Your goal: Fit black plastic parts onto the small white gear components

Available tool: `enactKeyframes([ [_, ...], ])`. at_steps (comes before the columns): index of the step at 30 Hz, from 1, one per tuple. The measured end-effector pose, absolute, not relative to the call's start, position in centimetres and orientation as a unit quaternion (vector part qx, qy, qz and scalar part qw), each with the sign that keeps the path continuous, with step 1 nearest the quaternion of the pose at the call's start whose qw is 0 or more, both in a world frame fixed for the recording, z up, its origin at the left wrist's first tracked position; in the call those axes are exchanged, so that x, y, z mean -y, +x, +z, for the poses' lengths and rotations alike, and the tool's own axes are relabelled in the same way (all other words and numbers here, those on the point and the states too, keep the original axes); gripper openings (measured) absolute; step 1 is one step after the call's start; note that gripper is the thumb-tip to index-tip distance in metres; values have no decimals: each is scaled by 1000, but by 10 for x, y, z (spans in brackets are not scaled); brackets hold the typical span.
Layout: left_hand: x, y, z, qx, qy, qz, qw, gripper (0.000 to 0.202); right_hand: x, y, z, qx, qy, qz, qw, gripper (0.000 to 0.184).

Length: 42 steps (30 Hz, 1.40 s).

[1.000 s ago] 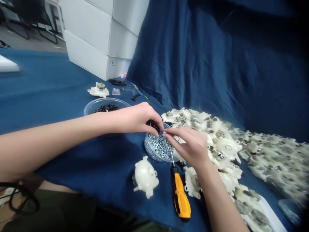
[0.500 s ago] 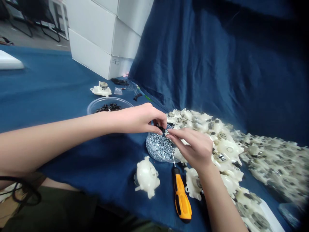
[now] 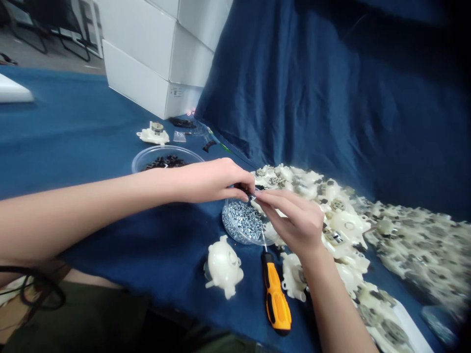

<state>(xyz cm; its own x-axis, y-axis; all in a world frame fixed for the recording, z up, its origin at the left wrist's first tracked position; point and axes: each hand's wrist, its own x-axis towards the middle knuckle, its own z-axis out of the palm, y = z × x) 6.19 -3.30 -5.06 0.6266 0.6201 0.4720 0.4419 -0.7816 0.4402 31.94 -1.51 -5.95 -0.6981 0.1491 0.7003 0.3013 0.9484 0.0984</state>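
Note:
My left hand (image 3: 230,177) is closed around a small black part (image 3: 244,187), mostly hidden by the fingers. My right hand (image 3: 294,213) pinches at its edge with thumb and fingertips pressed together; whatever sits between those fingertips is too small to make out. Both hands hover over a clear round tub (image 3: 232,236) of silver screws (image 3: 245,218). Below them on the blue cloth lies a cream plastic housing (image 3: 223,267). To its right is a yellow-and-black screwdriver (image 3: 276,296), its shaft pointing toward the tub.
Behind my left forearm stands a clear bowl (image 3: 138,159) of small black parts. A cream piece with a motor (image 3: 154,133) lies farther back, near stacked white boxes (image 3: 138,63). Many cream housings (image 3: 346,223) are heaped on the right, before a blue curtain (image 3: 312,98).
The fingertips of my right hand have come slightly closer to the black part, which shows less now. My left hand has stayed almost in place. The whole view has shifted a little.

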Motion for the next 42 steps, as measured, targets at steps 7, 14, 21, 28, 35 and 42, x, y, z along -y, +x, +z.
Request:
enactKeyframes([
  [7,33,62,-51,-305,889,316,130,14,16,318,-59,907,-125,-120,384,32],
  [14,34,62,-50,-297,895,310,119,14,17,318,-58,913,-120,-114,374,28],
  [21,35,62,-50,-292,898,310,109,14,15,317,-58,912,-117,-123,374,25],
  [28,37,62,-50,-289,897,315,109,15,15,317,-57,911,-110,-129,375,26],
  [35,36,62,-50,-288,900,302,122,15,16,317,-57,892,-159,-170,388,19],
  [42,42,63,-49,-337,903,219,155,13,15,316,-59,843,-300,-158,419,10],
])
